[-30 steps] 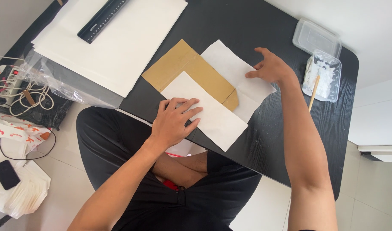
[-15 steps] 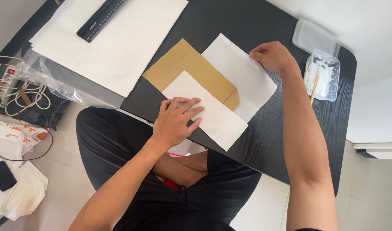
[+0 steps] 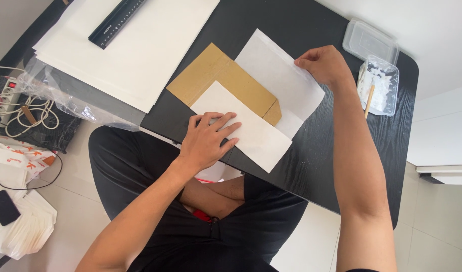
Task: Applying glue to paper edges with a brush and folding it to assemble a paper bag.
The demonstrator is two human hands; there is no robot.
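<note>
Head view shows the black bench (image 3: 336, 151) bearing a white paper sheet (image 3: 271, 95) around brown cardboard (image 3: 221, 75), long axis running from the left hand (image 3: 208, 141), spread flat on the near flap, toward the right hand (image 3: 324, 63), whose grip pinches the far flap's edge.

The white paper (image 3: 271, 100) lies on the black counter (image 3: 316, 161), folded around a brown card (image 3: 221, 80). Its near flap (image 3: 251, 131) lies flat over the card's near side, a long strip running slantwise toward the counter's front edge. Its far flap (image 3: 278, 75) is lifted at its far right edge and slopes down to the card. The card is a flat tan rectangle, set slantwise, bare in the middle and at its left end, with one clipped corner showing between the flaps.
</note>
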